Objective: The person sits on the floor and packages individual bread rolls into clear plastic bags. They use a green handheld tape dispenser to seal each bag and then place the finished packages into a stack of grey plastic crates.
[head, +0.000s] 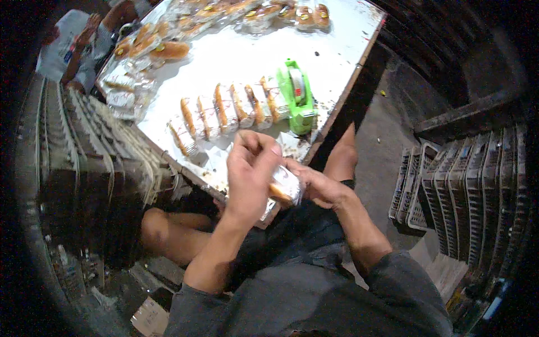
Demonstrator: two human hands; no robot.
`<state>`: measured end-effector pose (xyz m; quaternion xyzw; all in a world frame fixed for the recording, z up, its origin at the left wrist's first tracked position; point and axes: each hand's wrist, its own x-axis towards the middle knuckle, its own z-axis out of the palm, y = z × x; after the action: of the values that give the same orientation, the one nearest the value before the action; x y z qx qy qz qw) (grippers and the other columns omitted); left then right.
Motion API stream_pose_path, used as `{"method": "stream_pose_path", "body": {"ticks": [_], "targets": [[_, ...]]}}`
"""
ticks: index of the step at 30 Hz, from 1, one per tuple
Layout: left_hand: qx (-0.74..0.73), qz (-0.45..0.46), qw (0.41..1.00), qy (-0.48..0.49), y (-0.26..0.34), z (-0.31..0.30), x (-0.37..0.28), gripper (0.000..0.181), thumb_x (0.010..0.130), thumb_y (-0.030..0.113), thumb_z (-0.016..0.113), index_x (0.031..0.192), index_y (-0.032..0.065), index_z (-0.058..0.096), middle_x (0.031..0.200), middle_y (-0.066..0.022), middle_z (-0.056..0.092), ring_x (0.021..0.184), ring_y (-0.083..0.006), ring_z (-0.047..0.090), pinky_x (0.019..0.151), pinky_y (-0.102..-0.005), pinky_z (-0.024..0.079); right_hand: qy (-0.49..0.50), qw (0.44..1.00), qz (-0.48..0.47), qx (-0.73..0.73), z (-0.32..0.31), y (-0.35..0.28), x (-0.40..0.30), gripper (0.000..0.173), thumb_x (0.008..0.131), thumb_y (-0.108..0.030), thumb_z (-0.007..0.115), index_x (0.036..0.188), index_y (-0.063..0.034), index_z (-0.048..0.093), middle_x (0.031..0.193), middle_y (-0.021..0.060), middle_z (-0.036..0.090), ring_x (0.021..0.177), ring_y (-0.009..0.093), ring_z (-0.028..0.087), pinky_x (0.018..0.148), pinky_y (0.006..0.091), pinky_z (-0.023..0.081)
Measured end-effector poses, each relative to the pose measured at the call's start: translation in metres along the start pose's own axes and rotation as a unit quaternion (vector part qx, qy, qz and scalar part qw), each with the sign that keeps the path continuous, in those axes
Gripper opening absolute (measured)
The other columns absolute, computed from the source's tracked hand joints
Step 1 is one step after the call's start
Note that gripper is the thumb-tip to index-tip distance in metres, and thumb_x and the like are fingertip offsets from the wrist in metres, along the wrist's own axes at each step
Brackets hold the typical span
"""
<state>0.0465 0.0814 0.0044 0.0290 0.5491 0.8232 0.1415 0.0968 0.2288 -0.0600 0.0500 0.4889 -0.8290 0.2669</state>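
Note:
Over the near corner of a white-topped table (252, 54), both hands are at a bread roll in a clear printed wrapper (288, 181). My right hand (320, 183) grips the roll from its right side. My left hand (254, 168) is curled at the roll's upper left, thumb against the bent fingers; whether it pinches the wrapper is hidden. Just beyond the hands, several wrapped rolls (227, 107) stand on edge in a slanting row. A green tape dispenser (300, 99) with a roll of tape touches or nearly touches the row's right end.
More bagged rolls (236, 17) line the table's far and left sides. A person (80, 46) sits beyond the left edge. Stacked plastic crates (471, 189) rise on the right, with more crates (92, 130) at left. A cardboard piece (150, 316) lies at lower left.

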Motion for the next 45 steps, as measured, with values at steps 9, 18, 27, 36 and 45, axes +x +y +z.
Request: {"method": "stream_pose_path", "body": {"ticks": [9,18,27,36,45], "targets": [[0.028,0.366,0.916,0.160,0.012,-0.095,-0.031,0.085,0.083,0.040,0.067,0.140,-0.0003,0.019,0.142,-0.0157,0.029,0.130,-0.0309,0.035,0.106,-0.0440,0.033,0.077,0.989,-0.117,-0.047,0.096,-0.002,0.091,0.032,0.082,-0.002,0.046,0.111,0.0002,0.058,0.104,0.0056,0.059,0.093,0.011,0.056,0.081,0.0252,0.047],[0.435,0.236,0.757,0.427,-0.007,-0.159,0.062,0.074,0.073,0.001,0.066,0.132,-0.0036,0.020,0.127,-0.0275,0.038,0.119,-0.0399,0.045,0.103,-0.0444,0.036,0.141,0.830,-0.263,-0.471,0.066,-0.027,0.124,0.044,0.080,-0.001,0.054,0.123,0.0013,0.044,0.115,0.0200,0.057,0.102,0.029,0.061,0.085,0.0360,0.050],[0.553,-0.183,0.729,0.360,-0.030,-0.242,0.099,0.064,0.080,0.028,0.062,0.125,-0.0108,0.039,0.124,-0.0334,0.049,0.114,-0.0445,0.051,0.096,-0.0476,0.041,0.155,0.870,-0.217,-0.414,0.035,-0.042,0.102,0.035,0.085,-0.016,0.062,0.114,0.0013,0.052,0.095,0.0185,0.066,0.087,0.027,0.066,0.077,0.0368,0.051],[0.458,-0.079,0.862,0.204,-0.013,-0.250,0.092,0.097,0.063,0.023,0.086,0.130,-0.0157,0.028,0.127,-0.0320,0.047,0.116,-0.0353,0.053,0.096,-0.0378,0.044,0.188,0.870,-0.248,-0.382,0.010,-0.060,0.100,0.028,0.088,-0.017,0.061,0.109,0.0005,0.054,0.092,0.0154,0.065,0.084,0.023,0.066,0.074,0.0338,0.052],[0.515,-0.228,0.810,0.163,0.020,-0.256,0.164,0.124,0.057,0.060,0.080,0.135,-0.0179,0.023,0.127,-0.0377,0.045,0.116,-0.0423,0.052,0.100,-0.0405,0.042,0.180,0.843,-0.255,-0.439,0.009,-0.063,0.097,0.026,0.087,-0.018,0.061,0.105,0.0005,0.056,0.092,0.0172,0.065,0.082,0.027,0.066,0.075,0.0353,0.051]]}}
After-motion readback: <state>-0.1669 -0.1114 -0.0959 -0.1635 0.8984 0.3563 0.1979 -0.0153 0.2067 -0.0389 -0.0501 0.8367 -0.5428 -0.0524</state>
